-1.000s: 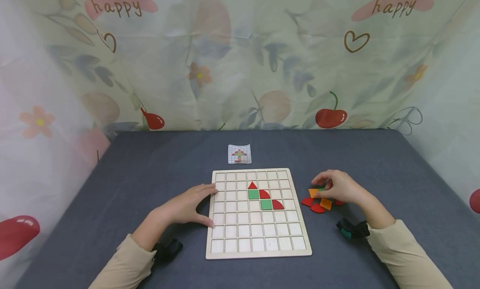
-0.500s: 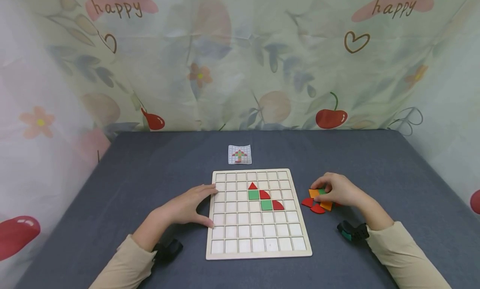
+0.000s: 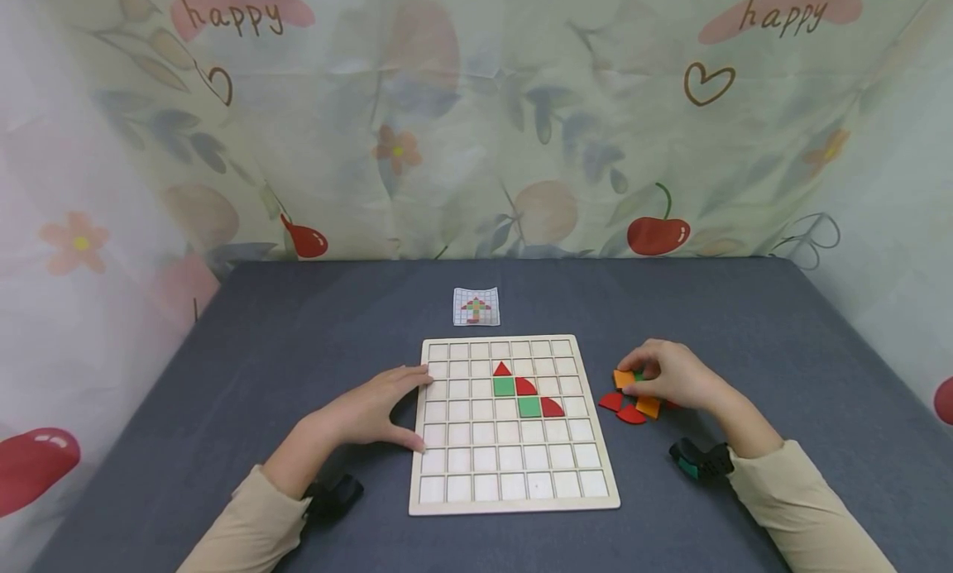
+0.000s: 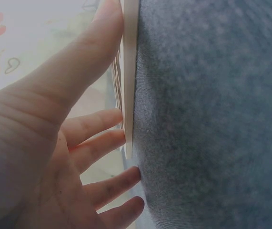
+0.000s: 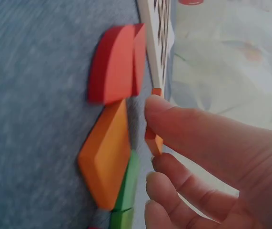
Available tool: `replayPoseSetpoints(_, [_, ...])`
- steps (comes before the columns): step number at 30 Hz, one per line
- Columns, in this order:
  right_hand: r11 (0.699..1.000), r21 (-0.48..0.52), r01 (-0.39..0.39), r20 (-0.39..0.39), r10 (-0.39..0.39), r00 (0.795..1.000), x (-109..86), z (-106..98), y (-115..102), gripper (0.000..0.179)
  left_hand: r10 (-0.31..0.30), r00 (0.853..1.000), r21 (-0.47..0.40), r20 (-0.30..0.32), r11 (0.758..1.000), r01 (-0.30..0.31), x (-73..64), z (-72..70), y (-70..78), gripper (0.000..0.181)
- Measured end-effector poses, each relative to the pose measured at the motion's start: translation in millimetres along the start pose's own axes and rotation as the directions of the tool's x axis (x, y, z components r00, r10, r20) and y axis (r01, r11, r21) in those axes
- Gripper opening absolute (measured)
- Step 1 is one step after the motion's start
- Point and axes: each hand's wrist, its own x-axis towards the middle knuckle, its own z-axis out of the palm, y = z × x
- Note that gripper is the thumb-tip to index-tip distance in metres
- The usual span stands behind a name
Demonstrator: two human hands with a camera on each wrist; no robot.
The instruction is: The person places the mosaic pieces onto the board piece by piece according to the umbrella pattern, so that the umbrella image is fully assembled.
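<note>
My right hand [image 3: 673, 376] pinches an orange square tile [image 3: 624, 379] between thumb and fingers, over a small pile right of the board; the right wrist view shows this orange tile [image 5: 154, 143] raised off the cloth. Under and beside the hand lie another orange tile [image 3: 648, 406], red quarter-round tiles [image 3: 631, 414] and green tiles [image 5: 126, 186], partly hidden. With fingers spread, my left hand [image 3: 368, 406] touches the left edge of the wooden grid board [image 3: 462, 508]. On the board sit a red triangle [image 3: 502, 370], two green squares [image 3: 504, 387] and two red quarter-rounds [image 3: 552, 407].
A small printed card [image 3: 476, 307] with a coloured grid pattern lies behind the board. The dark grey cloth [image 3: 335, 308] covers the table. A patterned curtain [image 3: 476, 143] hangs at the back and sides.
My right hand has closed on the orange square tile and lifted it slightly from the pile. The left hand and the board have stayed in place.
</note>
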Motion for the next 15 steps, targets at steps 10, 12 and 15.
replayPoseSetpoints(10, [0.996, 0.090, 0.003, -0.039, 0.001, 0.999, 0.8, 3.7, -21.0, 0.027, -0.007, 1.000, 0.001, -0.003, 1.000, 0.007, -0.7, 0.2, 0.8, 0.091])
replayPoseSetpoints(12, [0.996, 0.088, 0.020, -0.057, -0.015, 0.998, 0.8, 5.2, -24.1, 0.027, -0.005, 1.000, 0.001, -0.004, 1.000, 0.005, -0.9, 0.2, 0.7, 0.091])
replayPoseSetpoints(15, [0.995, 0.091, 0.038, -0.078, -0.031, 0.996, 1.2, 7.3, -28.8, 0.027, -0.004, 1.000, 0.004, -0.006, 1.000, 0.004, -1.0, 0.4, 0.6, 0.091])
